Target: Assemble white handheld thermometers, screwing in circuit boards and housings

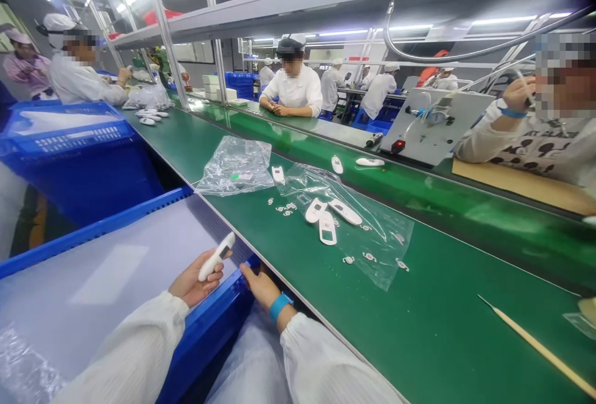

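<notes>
My left hand (192, 281) is closed around a white oblong handheld device casing (216, 257) with a dark window, held above the blue crate. My right hand (261, 285), with a blue wristband (279, 306), grips the crate's rim beside the bench edge; its fingers are mostly hidden below. On the green bench (298, 270) lie several white casing pieces (328, 228), partly on a clear plastic bag (382, 255). Small white curled parts (287, 208) are scattered around them. A crumpled clear bag (237, 165) lies farther left.
The blue crate (153, 210) holds a pale sheet (112, 273). Another blue crate (93, 162) stands beyond it. A thin pointed wooden stick (535, 337) lies at right. Two white casings (370, 162) rest on the green conveyor (433, 190). Co-workers sit across and at far left.
</notes>
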The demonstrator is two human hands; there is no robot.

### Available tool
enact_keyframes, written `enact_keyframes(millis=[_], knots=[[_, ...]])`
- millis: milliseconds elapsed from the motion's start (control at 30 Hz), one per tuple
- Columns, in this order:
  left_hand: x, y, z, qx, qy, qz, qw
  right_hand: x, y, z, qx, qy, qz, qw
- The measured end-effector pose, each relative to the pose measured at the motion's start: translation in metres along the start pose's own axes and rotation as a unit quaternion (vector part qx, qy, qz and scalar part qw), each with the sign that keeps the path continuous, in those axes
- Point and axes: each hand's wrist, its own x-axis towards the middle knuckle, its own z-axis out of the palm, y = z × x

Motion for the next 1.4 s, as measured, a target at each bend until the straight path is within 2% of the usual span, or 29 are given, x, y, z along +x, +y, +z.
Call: enact_keyframes(millis=[67, 133, 200, 267, 333, 400, 467, 533, 600, 667, 767, 867, 967, 1033, 1200, 1267, 1400], knots=[[-0.012, -0.001, -0.003, 0.007, -0.003, 0.004, 1.0, -0.02, 0.004, -0.007, -0.011, 0.016, 0.019, 1.0], [-0.031, -0.003, -0.006, 0.027, 0.001, 0.013, 1.0, -0.05, 0.003, -0.018, -0.02, -0.001, 0.031, 0.999], [-0.052, -0.004, -0.002, 0.046, 0.004, 0.019, 0.999, -0.087, -0.004, -0.034, -0.032, -0.065, 0.018, 0.997], [-0.068, -0.007, 0.015, 0.055, -0.002, 0.024, 0.998, -0.123, -0.019, -0.056, -0.054, -0.125, -0.004, 0.991], [-0.072, -0.01, 0.046, 0.056, -0.031, 0.026, 0.998, -0.153, -0.039, -0.082, -0.074, -0.142, -0.027, 0.987], [-0.065, -0.016, 0.087, 0.056, -0.085, 0.019, 0.995, -0.174, -0.058, -0.111, -0.083, -0.123, -0.052, 0.988], [-0.05, -0.025, 0.134, 0.07, -0.135, -0.004, 0.988, -0.187, -0.073, -0.141, -0.086, -0.066, -0.073, 0.991], [-0.031, -0.04, 0.179, 0.093, -0.18, -0.045, 0.978, -0.193, -0.081, -0.172, -0.076, 0.036, -0.087, 0.993], [-0.013, -0.058, 0.221, 0.128, -0.227, -0.086, 0.962, -0.196, -0.083, -0.203, -0.052, 0.146, -0.097, 0.983], [0.003, -0.078, 0.258, 0.167, -0.277, -0.118, 0.939, -0.198, -0.079, -0.233, -0.027, 0.221, -0.105, 0.969], [0.025, -0.107, 0.303, 0.235, -0.324, -0.16, 0.902, -0.197, -0.067, -0.271, 0.003, 0.279, -0.12, 0.953], [0.049, -0.131, 0.335, 0.327, -0.366, -0.175, 0.853, -0.193, -0.051, -0.303, 0.031, 0.3, -0.13, 0.944], [0.073, -0.147, 0.354, 0.415, -0.43, -0.171, 0.783, -0.192, -0.036, -0.325, 0.048, 0.3, -0.131, 0.944], [0.084, -0.153, 0.357, 0.454, -0.447, -0.146, 0.757, -0.192, -0.029, -0.334, 0.044, 0.311, -0.13, 0.94], [0.086, -0.161, 0.351, 0.503, -0.421, -0.04, 0.754, -0.195, -0.022, -0.335, 0.04, 0.329, -0.126, 0.935], [0.08, -0.162, 0.35, 0.503, -0.418, -0.048, 0.755, -0.195, -0.023, -0.331, 0.049, 0.327, -0.124, 0.936], [0.071, -0.164, 0.351, 0.472, -0.406, -0.12, 0.774, -0.191, -0.024, -0.324, 0.087, 0.333, -0.128, 0.93]])
